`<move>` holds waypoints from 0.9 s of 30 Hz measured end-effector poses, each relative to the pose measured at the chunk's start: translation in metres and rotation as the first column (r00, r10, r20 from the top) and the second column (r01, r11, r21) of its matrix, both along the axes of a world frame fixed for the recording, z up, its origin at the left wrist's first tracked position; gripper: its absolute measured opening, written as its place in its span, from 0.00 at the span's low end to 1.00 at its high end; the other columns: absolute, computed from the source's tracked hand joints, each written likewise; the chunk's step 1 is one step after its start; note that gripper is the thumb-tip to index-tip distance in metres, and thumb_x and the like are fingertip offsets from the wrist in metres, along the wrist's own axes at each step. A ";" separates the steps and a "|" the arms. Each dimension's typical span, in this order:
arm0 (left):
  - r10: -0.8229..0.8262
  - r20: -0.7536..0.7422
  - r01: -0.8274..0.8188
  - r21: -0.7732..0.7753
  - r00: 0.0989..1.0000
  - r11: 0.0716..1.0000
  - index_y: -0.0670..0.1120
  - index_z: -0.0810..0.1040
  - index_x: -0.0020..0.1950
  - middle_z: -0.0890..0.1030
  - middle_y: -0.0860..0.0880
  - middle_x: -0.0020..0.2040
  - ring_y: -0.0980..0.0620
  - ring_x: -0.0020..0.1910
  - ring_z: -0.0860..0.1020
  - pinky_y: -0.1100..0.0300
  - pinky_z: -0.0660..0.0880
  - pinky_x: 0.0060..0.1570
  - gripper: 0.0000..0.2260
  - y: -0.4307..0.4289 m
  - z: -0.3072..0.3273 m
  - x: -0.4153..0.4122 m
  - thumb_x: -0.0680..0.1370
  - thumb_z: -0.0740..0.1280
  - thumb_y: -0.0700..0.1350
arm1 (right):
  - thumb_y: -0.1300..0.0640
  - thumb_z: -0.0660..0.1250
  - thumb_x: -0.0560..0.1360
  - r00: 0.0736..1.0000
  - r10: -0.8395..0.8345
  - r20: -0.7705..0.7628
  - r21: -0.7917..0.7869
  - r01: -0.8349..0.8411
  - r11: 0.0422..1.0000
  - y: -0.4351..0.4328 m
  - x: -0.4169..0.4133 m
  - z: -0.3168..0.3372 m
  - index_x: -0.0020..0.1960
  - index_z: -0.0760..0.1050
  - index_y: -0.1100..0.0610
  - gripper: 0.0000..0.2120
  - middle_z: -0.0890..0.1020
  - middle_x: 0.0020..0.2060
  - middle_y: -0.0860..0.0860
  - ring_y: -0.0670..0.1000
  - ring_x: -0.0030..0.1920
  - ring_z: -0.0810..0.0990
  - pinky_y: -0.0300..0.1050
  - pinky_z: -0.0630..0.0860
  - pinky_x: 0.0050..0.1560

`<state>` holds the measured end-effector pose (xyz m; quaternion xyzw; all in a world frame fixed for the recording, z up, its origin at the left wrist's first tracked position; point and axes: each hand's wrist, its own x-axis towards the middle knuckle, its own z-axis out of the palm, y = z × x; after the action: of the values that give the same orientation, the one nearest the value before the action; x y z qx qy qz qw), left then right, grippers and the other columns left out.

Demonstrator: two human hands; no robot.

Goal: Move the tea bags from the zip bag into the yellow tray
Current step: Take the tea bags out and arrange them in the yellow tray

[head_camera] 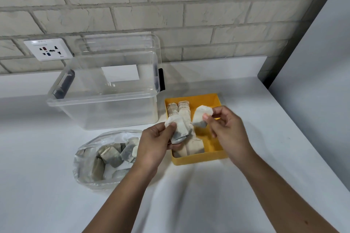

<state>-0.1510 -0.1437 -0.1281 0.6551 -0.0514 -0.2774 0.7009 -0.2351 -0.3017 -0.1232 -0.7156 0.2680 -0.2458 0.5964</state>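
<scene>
One tea bag [200,117] was up in the right hand [227,128], fingers [207,118] pinched on its edge, held just above the open right half of the yellow tray [200,159]. A second tea bag [178,130] sat in the left hand [155,143], thumb clamped across it, over the tray's left side. Below it, a row of tea bags [181,111] lined that left side; how many was hard to tell. Both forearms reached in from the bottom edge, wrists angled toward each other, backs of the hands up. Left of the tray lay the zip bag [91,161], mouth open, more tea bags inside. Behind stood a clear storage box [106,108], lid propped against the brick wall [170,5], all on the white desk [56,204].
</scene>
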 end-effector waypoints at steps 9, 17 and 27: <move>-0.007 0.035 0.007 0.013 0.999 1.000 0.38 0.84 0.48 0.86 0.40 0.41 0.47 0.41 0.85 0.61 0.81 0.36 0.08 0.001 -0.011 0.017 0.80 0.67 0.40 | 0.57 0.68 0.77 0.950 -0.135 -0.283 -0.458 -0.010 0.889 -0.049 0.068 -0.036 0.50 0.78 0.57 0.04 0.83 0.44 0.53 0.54 0.43 0.81 0.47 0.79 0.45; -0.038 0.031 0.039 -0.014 0.999 0.999 0.41 0.84 0.50 0.87 0.42 0.43 0.43 0.45 0.86 0.55 0.84 0.43 0.07 0.002 -0.017 0.020 0.80 0.67 0.41 | 0.56 0.67 0.78 0.872 -0.223 -0.435 -0.439 0.011 0.898 -0.059 0.098 -0.059 0.55 0.79 0.60 0.10 0.83 0.52 0.56 0.57 0.54 0.80 0.42 0.72 0.51; -0.025 -0.040 0.023 -0.049 0.999 0.999 0.39 0.85 0.50 0.87 0.41 0.43 0.46 0.41 0.86 0.63 0.80 0.36 0.07 0.005 -0.016 0.023 0.78 0.69 0.41 | 0.50 0.69 0.76 0.889 -0.179 -0.420 -0.406 -0.008 0.914 -0.059 0.099 -0.059 0.53 0.80 0.58 0.12 0.85 0.48 0.54 0.56 0.46 0.83 0.49 0.79 0.53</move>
<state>-0.1277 -0.1386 -0.1442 0.6315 -0.0518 -0.2975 0.7142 -0.1365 -0.3611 -0.1823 -0.8458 0.3747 -0.1497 0.3491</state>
